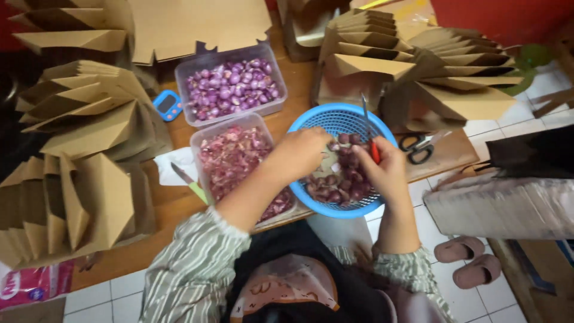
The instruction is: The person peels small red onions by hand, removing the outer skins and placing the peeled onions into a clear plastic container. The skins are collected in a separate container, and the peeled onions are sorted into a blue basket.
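My left hand (304, 152) reaches into a blue plastic basket (335, 118) of unpeeled shallots (339, 186), its fingers closed around one shallot. My right hand (382, 168) is over the same basket, gripping a red-handled knife (369, 130) whose blade points up and away. The two hands almost meet above the shallots. A clear tub of reddish shallot peelings (230, 157) sits just left of the basket. Behind it stands a clear tub of peeled purple shallots (231, 84).
Stacks of folded brown cardboard boxes (84, 119) crowd the low wooden table (173, 206) on the left and at the back right (418, 66). Black-handled scissors (418, 147), a blue timer (167, 105), a green-handled knife (188, 181) on tissue. Pink slippers (469, 258) on the tiled floor.
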